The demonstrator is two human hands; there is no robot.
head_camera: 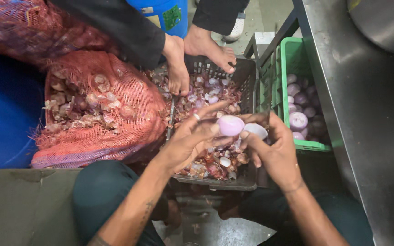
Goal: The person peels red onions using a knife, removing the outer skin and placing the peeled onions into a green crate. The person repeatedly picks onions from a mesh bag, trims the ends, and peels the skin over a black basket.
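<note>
My left hand (192, 136) has its fingers (206, 119) curled around a peeled onion (231, 125), pale purple and smooth, which sits against my fingertips above the middle of the crate. There is a ring on one finger of that hand. My right hand (274, 152) meets it from the other side: its fingers (248, 136) are closed on a pale piece (256, 130) that touches the onion; I cannot tell whether it is a blade or a slice of onion.

Right below both hands is a dark plastic crate (247, 73), filled with purple and brown onion skins (215, 161) and a few small bulbs. At its far end, another person's two hands (178, 73) reach down from dark sleeves; one dips its fingers into the skins, the other rests on the crate's rim.

To my right, just beside the dark crate, stands a green crate (313, 145) holding peeled onions (298, 120), shiny and purple-white. Past it runs a grey metal surface (370, 114).

To my left lies a red mesh sack (115, 132), open on top and full of unpeeled onions (87, 102) with papery skins. It leans against a blue tub (5, 109). A second blue container (165, 13) stands at the far side, behind the other person's arms.

My knees, in dark green trousers (101, 191), frame the near end of the crate, and the wet floor (215, 228) shows between them.
</note>
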